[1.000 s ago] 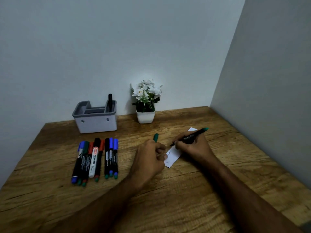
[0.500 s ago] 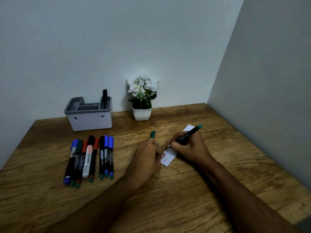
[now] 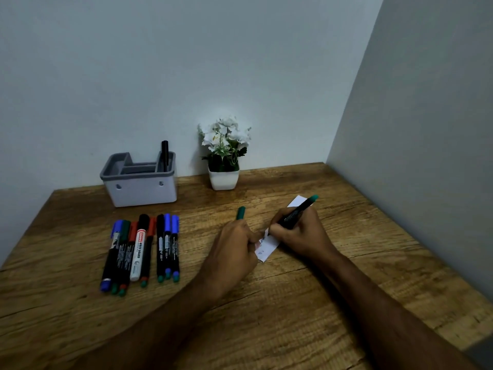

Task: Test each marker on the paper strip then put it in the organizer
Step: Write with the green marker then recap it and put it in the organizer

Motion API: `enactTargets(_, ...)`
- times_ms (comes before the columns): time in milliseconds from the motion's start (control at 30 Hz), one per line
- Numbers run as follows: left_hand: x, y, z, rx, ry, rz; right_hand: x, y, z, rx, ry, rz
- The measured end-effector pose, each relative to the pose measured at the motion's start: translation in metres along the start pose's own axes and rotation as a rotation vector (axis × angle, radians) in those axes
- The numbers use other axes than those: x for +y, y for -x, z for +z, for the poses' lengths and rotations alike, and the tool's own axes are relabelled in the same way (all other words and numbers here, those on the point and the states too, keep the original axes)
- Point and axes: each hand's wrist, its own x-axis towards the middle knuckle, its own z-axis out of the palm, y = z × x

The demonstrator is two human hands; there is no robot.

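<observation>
— What is the right hand (image 3: 301,233) doing, right of centre?

— It is gripping the black green-ended marker (image 3: 294,213), tip on the white paper strip (image 3: 266,247). The left hand (image 3: 234,252) is clenching the green cap (image 3: 241,212) and pinning the strip's edge.

— How to do this well?

— I'd keep the strokes light and short, with the strip held flat (it slides easily).

— Anything unclear?

— The marks are too small to read and the tip is being hidden by fingers. The grey plastic organizer (image 3: 141,188), upper left, is holding one black marker (image 3: 165,153); the row of capped markers (image 3: 141,249) is waiting at left.
</observation>
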Motion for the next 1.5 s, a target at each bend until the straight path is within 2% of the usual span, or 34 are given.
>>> enactTargets(900,-0.003,0.001,0.004,0.004,0.01,-0.025,0.0,-0.008,0.001,0.099,0.004,0.081)
enactTargets(1033,-0.002,-0.001,0.0,0.025,0.046,-0.072,-0.004,-0.011,-0.004,0.197,-0.126,0.156)
enactTargets(1233,-0.002,-0.007,-0.005,0.063,0.176,-0.184,-0.015,-0.011,-0.012,0.221,-0.317,0.176)
enactTargets(1500,-0.009,-0.039,-0.029,0.208,0.098,-0.28,-0.024,-0.016,-0.014,0.203,-0.457,0.122)
